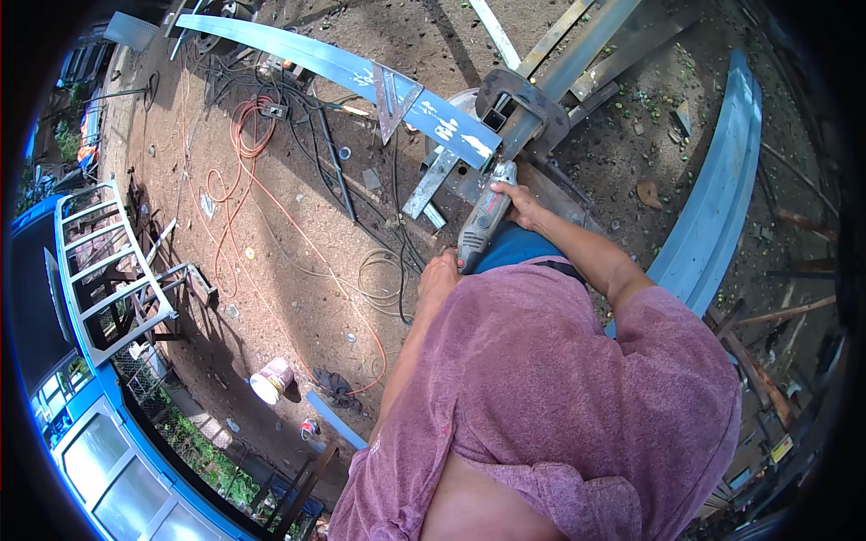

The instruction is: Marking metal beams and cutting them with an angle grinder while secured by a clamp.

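Gripping a grey grinder (481,221) just above the middle of the frame, the two hands shared its length. The right hand (520,203) was curled closely round the front body near the head, while the left hand (438,273) was bent about the rear end, its fingers partly hidden, so how tightly they closed could not be told. The grinder slanted up toward the near end of a blue beam (298,51) that ran in from the upper left; whether its disc touched the metal was too small to tell. A triangular square (397,108) lay across the beam, well short of that end. Crowding the grinder's head on the far side was a dark steel plate (552,113), with bars passing off to the top of the frame, and blue trousers (519,248) sat close beneath the tool. Left of the hands, black cables (400,194) trailed over the dirt almost to the left wrist, and an orange hose (255,135) lay coiled at the upper left, one length running down to the lower centre. A second blue beam (699,216) curved down the right side, well apart from the grinder, with scrap wood (762,379) below it. At the lower left were a whitish bucket (272,382), tipped over, and a small can (309,429); a ladder (115,261) stretched along the left edge.
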A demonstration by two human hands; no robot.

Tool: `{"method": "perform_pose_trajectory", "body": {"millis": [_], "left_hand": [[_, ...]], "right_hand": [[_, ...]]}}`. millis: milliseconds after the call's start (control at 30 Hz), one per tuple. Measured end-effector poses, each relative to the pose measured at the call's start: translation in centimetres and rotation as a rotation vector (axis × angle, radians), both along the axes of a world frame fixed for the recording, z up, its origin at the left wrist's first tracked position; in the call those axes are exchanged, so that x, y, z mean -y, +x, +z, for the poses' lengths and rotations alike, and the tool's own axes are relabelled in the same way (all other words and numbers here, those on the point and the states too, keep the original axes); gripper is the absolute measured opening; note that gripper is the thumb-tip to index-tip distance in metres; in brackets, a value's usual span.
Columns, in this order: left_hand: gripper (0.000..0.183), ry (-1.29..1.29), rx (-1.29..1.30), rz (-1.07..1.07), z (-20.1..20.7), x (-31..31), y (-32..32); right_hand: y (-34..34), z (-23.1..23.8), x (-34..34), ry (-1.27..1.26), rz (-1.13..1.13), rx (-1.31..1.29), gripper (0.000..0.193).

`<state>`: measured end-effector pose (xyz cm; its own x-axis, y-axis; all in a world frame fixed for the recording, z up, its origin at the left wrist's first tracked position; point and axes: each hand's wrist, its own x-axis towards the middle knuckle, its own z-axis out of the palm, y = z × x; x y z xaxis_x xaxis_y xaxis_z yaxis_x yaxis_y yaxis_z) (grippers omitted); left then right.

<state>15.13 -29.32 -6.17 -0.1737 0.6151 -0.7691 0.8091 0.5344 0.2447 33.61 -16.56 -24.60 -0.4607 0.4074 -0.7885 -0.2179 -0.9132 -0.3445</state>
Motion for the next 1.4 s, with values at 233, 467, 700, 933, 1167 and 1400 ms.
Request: {"method": "perform_pose_trajectory", "body": {"millis": [233,467,700,933,1167,1400], "left_hand": [[0.048,-0.03,0.008,0.008,-0.6,0.1,-0.3],[0.05,-0.031,-0.012,0.01,0.0,0.1,-0.1],[0.052,-0.01,-0.007,0.018,-0.1,0.2,-0.1],[0.054,-0.064,0.009,0.038,0.1,0.1,0.0],[0.055,-0.037,-0.012,0.015,0.4,0.0,0.0],[0.054,-0.037,0.003,0.007,0.5,-0.7,-0.1]], "right_hand": [[-0.3,0.6,0.1,0.002,0.003,0.016,0.067],[-0.2,0.7,0.2,-0.001,0.01,0.025,0.066],[-0.2,0.2,0.3,-0.012,0.01,0.011,0.065],[-0.4,0.3,0.5,-0.021,0.041,0.022,0.07],[-0.1,-0.2,0.7,-0.066,0.005,-0.033,0.068],[0.1,-0.4,0.2,-0.053,0.053,-0.082,0.065]]}}
